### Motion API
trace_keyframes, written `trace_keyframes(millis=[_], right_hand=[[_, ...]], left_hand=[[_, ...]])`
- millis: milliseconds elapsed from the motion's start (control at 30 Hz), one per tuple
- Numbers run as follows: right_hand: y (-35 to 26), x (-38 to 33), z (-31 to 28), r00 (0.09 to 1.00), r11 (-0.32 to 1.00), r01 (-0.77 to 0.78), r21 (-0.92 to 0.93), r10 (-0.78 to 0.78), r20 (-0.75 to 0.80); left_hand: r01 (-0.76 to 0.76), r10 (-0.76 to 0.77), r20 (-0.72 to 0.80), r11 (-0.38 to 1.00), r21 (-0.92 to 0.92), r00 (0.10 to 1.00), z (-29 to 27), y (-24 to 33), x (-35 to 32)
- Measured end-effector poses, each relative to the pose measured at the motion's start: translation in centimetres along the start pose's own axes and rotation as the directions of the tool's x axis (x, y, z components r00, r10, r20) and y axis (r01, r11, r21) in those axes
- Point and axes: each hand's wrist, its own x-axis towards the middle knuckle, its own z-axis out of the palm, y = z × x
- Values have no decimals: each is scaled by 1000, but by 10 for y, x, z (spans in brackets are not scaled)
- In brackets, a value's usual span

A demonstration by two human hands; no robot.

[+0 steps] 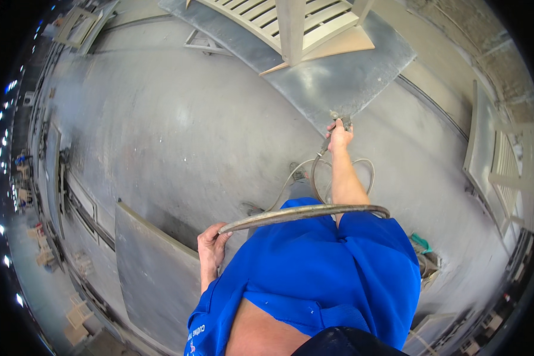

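My right hand (340, 137) is stretched forward and closed around a small metal spray gun (334, 114). A thin hose runs back from the gun toward my legs. My left hand (211, 244) is pinched on a thick grey hose (302, 215), which arches across the front of my blue shirt. Ahead of the spray gun lies a wide grey board (332, 86). On it stands a pale slatted wooden piece of furniture (292, 35), with its leg near the board's edge; its upper part is cut off by the frame.
Thin hose loops (371, 172) lie near my feet. Another grey board (154, 267) is at my left. A slatted wooden piece (505, 172) stands on a panel at the right. A rail (436, 107) crosses the floor, and a container with a green cloth (421, 242) sits beside me.
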Motion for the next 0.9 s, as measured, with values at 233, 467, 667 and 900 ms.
trace_keyframes(millis=[233,467,667,900], right_hand=[[-42,-93,34,964,919,234,316,-262,48],[-101,-182,60,813,653,422,629,-580,56],[-106,-170,56,810,569,392,723,-586,21],[-49,-101,35,946,827,273,492,-325,21]], left_hand=[[-119,122,169,993,-25,978,-84,-74,38],[-182,182,210,983,-21,961,-155,-109,43],[-292,294,100,956,-36,951,-171,-125,56],[-168,162,261,986,0,952,-172,-114,62]])
